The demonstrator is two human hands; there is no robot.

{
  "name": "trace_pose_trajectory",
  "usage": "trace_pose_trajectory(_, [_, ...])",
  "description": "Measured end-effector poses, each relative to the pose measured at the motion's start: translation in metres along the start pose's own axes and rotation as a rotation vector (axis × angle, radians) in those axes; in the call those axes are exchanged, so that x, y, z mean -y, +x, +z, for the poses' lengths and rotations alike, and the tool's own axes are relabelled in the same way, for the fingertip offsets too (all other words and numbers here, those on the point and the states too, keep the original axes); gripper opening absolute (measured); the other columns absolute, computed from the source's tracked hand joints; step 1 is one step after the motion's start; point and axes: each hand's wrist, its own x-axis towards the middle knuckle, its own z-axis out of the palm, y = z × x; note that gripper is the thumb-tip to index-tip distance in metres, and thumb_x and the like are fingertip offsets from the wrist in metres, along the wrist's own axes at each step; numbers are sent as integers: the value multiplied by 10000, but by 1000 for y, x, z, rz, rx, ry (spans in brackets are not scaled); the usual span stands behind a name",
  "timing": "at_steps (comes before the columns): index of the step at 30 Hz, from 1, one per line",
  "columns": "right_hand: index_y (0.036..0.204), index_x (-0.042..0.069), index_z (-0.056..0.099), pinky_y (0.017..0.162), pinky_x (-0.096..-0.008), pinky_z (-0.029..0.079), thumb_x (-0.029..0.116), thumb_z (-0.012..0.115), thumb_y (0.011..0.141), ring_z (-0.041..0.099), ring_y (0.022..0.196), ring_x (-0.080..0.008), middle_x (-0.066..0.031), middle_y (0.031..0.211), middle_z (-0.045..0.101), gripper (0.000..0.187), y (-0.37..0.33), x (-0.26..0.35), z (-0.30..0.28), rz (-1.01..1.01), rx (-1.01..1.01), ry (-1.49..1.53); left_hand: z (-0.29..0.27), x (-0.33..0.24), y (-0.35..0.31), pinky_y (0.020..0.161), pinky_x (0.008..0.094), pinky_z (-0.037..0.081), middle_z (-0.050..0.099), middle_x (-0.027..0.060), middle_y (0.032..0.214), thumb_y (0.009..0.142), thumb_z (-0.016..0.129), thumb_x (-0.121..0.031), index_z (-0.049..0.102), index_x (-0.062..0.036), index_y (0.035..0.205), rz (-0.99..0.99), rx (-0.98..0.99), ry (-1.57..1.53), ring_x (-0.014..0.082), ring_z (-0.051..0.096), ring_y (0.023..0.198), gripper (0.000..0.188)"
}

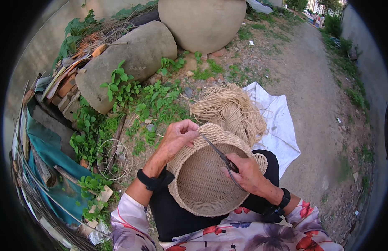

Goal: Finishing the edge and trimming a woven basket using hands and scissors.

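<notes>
Woven basket (202,184) sits on the person's lap, open side up. Left hand (177,138) pinches its far rim. Right hand (248,173) grips dark scissors (221,157) w/ tips pointing up-left toward the left fingers, v. close.

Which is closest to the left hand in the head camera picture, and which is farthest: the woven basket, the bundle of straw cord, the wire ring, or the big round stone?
1. Woven basket: left hand grips its rim.
2. Bundle of straw cord: just beyond, up and right.
3. Wire ring: on the ground, left.
4. Big round stone: at the top, far beyond.
</notes>
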Motion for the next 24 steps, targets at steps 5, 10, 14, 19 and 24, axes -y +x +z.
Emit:
trace_pose_trajectory(5, [945, 39, 534, 539, -451, 446, 236, 630, 875, 593, 608, -379, -180, 659, 589, 230, -2, 13, -9, -60, -14, -215, 4, -3, 0, 552, 224, 490, 595, -11, 779, 839, 638, -93, 630, -22, 906, 20, -39, 13, 67, 561, 684, 98])
trace_pose_trajectory(10, [942, 15, 517, 582, -501, 473, 221, 561, 885, 619, 656, -415, -218, 668, 613, 219, -2, 27, -23, 21, 127, -376, 7, -2, -5, 533, 224, 478, 578, -8, 747, 811, 643, -77, 618, -14, 870, 72, -79, 63, 66, 539, 607, 90])
trace_pose_trajectory(14, [932, 10, 499, 562, -515, 438, 297, 545, 918, 582, 606, -429, -239, 616, 557, 291, -3, 30, -18, -64, 124, -264, 6, -7, -22, 513, 220, 471, 573, -10, 723, 804, 629, -56, 606, -15, 836, 93, -129, 64, 62, 531, 593, 57])
trace_pose_trajectory(19, [931, -3, 523, 595, -514, 458, 319, 533, 931, 602, 657, -441, -231, 647, 588, 322, -9, 36, -24, 3, 139, -176, 16, -12, -21, 514, 208, 483, 594, -9, 714, 809, 625, -45, 622, 0, 820, 119, -173, 10, 51, 545, 595, 47])
trace_pose_trajectory(24, [907, -1, 534, 589, -502, 450, 341, 530, 939, 595, 669, -437, -239, 672, 582, 343, -7, 29, -4, -33, 130, -92, 12, -8, -34, 518, 208, 481, 597, -6, 732, 813, 630, -53, 621, 1, 839, 123, -212, 5, 49, 546, 615, 60])
